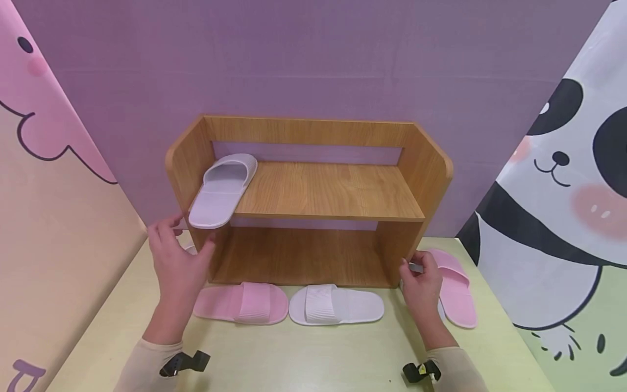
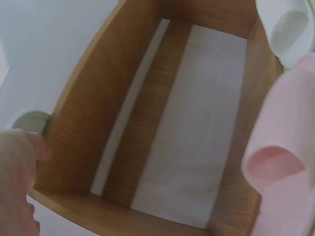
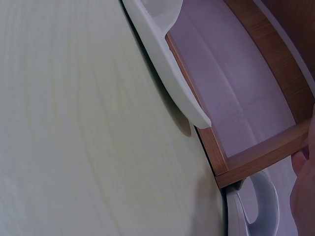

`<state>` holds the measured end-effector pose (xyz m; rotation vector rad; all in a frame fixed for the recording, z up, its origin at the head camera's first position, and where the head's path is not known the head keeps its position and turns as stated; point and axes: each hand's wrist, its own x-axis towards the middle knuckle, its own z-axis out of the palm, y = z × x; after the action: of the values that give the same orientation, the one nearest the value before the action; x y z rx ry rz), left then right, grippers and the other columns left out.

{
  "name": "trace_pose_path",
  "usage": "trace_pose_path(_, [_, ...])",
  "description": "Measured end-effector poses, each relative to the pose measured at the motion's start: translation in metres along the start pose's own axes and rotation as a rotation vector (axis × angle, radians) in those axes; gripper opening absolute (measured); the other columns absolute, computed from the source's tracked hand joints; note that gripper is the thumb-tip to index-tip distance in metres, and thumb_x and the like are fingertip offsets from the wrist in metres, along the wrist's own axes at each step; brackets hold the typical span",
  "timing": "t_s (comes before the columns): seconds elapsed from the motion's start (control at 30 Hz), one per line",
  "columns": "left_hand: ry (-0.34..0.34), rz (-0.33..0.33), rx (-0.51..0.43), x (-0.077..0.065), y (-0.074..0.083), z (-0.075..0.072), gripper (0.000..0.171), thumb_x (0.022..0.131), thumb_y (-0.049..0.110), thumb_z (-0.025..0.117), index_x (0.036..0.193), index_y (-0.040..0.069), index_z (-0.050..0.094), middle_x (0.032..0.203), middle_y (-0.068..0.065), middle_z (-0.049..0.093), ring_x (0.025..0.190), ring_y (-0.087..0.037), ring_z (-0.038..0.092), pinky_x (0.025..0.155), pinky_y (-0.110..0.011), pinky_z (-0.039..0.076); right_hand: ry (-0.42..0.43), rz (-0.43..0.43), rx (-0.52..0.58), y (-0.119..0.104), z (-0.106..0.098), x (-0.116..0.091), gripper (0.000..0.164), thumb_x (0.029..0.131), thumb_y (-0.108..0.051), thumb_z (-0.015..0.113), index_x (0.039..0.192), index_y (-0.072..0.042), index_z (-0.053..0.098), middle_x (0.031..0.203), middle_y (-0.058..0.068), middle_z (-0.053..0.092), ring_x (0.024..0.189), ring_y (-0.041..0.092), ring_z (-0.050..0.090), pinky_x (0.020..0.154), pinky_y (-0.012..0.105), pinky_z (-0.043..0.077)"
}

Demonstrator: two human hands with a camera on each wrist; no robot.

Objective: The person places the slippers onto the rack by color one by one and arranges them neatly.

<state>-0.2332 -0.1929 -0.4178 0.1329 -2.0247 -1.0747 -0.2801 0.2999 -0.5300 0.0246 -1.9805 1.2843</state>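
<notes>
A two-tier wooden shoe rack (image 1: 323, 188) stands before me. A lavender slipper (image 1: 215, 204) lies on its upper board at the left, toe end past the front edge. My left hand (image 1: 178, 264) is at the rack's left side panel, fingers outside and thumb spread inside, below that slipper. My right hand (image 1: 423, 283) pinches the front edge of the right side panel (image 3: 275, 147), low down. Just beyond its fingers, outside the panel, sits a pale slipper (image 3: 266, 201), partly hidden by the hand in the head view.
In front of the rack lie a pink slipper (image 1: 240, 303) and a white slipper (image 1: 352, 306), end to end. Another pink slipper (image 1: 455, 288) lies right of the rack. A white edge (image 1: 191, 249) shows behind my left hand. Purple wall (image 1: 313, 60) stands behind.
</notes>
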Motion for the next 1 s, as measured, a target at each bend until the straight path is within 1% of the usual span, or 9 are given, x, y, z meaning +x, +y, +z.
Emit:
trace_pose_path(0.13, [0.014, 0.012, -0.038, -0.004, -0.013, 0.001, 0.061, 0.087, 0.005, 0.085, 0.140, -0.003, 0.055, 0.135, -0.023, 0.049, 0.113, -0.036, 0.053, 0.090, -0.040, 0.041, -0.007, 0.009, 0.009, -0.001, 0.000, 0.000, 0.020, 0.095, 0.008, 0.077, 0.113, 0.002, 0.070, 0.108, 0.016, 0.076, 0.097, 0.000, 0.066, 0.080, 0.006, 0.053])
trace_pose_path(0.3, [0.019, 0.026, -0.076, -0.008, -0.028, 0.004, 0.067, 0.084, -0.001, 0.082, 0.145, -0.004, 0.053, 0.134, -0.024, 0.053, 0.111, -0.037, 0.057, 0.092, -0.035, 0.042, -0.015, 0.012, 0.007, -0.001, -0.001, 0.001, 0.018, 0.096, 0.006, 0.077, 0.113, 0.003, 0.070, 0.109, 0.015, 0.076, 0.098, 0.000, 0.066, 0.081, 0.007, 0.053])
trace_pose_path(0.4, [0.003, 0.010, -0.074, -0.012, -0.036, 0.005, 0.069, 0.086, 0.000, 0.081, 0.150, -0.002, 0.053, 0.137, -0.022, 0.056, 0.114, -0.036, 0.062, 0.094, -0.030, 0.043, -0.015, 0.011, 0.004, 0.001, -0.001, 0.001, 0.018, 0.097, 0.007, 0.075, 0.113, 0.004, 0.069, 0.108, 0.016, 0.076, 0.098, 0.001, 0.066, 0.081, 0.007, 0.053])
trace_pose_path(0.47, [-0.016, -0.016, -0.063, -0.015, -0.040, 0.005, 0.067, 0.089, 0.002, 0.080, 0.152, 0.000, 0.055, 0.141, -0.019, 0.060, 0.117, -0.035, 0.065, 0.095, -0.026, 0.044, -0.015, 0.013, 0.003, 0.003, 0.000, 0.002, 0.017, 0.097, 0.008, 0.075, 0.113, 0.005, 0.069, 0.108, 0.016, 0.076, 0.097, 0.001, 0.066, 0.080, 0.007, 0.054])
trace_pose_path(0.53, [-0.036, -0.047, -0.046, -0.017, -0.044, 0.005, 0.064, 0.093, 0.005, 0.080, 0.152, 0.002, 0.057, 0.142, -0.016, 0.063, 0.118, -0.035, 0.068, 0.095, -0.026, 0.047, -0.015, 0.013, -0.001, 0.003, 0.000, 0.001, 0.018, 0.097, 0.008, 0.074, 0.113, 0.006, 0.068, 0.108, 0.017, 0.075, 0.097, 0.000, 0.066, 0.080, 0.007, 0.054])
trace_pose_path(0.6, [-0.058, -0.067, -0.030, -0.019, -0.049, 0.005, 0.059, 0.095, 0.006, 0.078, 0.151, 0.003, 0.061, 0.142, -0.014, 0.067, 0.119, -0.035, 0.071, 0.098, -0.031, 0.052, -0.015, 0.014, -0.005, 0.003, 0.000, 0.001, 0.018, 0.097, 0.008, 0.074, 0.113, 0.006, 0.068, 0.108, 0.017, 0.075, 0.096, 0.000, 0.066, 0.079, 0.007, 0.054])
trace_pose_path(0.67, [-0.077, -0.077, -0.009, -0.019, -0.055, 0.005, 0.055, 0.096, 0.008, 0.077, 0.148, 0.002, 0.064, 0.140, -0.014, 0.071, 0.117, -0.036, 0.073, 0.098, -0.040, 0.057, -0.015, 0.013, -0.008, 0.002, 0.000, 0.001, 0.018, 0.097, 0.008, 0.074, 0.113, 0.006, 0.068, 0.108, 0.018, 0.075, 0.097, -0.001, 0.066, 0.079, 0.007, 0.054])
trace_pose_path(0.77, [-0.108, -0.084, 0.012, -0.019, -0.063, 0.006, 0.053, 0.097, 0.009, 0.077, 0.147, 0.002, 0.066, 0.136, -0.016, 0.074, 0.114, -0.037, 0.076, 0.096, -0.053, 0.060, -0.016, 0.016, -0.015, 0.003, 0.000, 0.001, 0.018, 0.097, 0.007, 0.075, 0.114, 0.006, 0.068, 0.109, 0.019, 0.075, 0.097, 0.000, 0.066, 0.078, 0.007, 0.054])
trace_pose_path(1.0, [-0.231, -0.101, 0.065, -0.017, -0.077, 0.008, 0.055, 0.099, 0.008, 0.076, 0.152, 0.002, 0.062, 0.131, -0.019, 0.076, 0.113, -0.040, 0.077, 0.096, -0.055, 0.063, -0.020, 0.046, -0.031, 0.002, 0.000, 0.001, 0.019, 0.098, 0.003, 0.075, 0.116, 0.003, 0.068, 0.112, 0.016, 0.076, 0.099, 0.000, 0.065, 0.080, 0.007, 0.053])
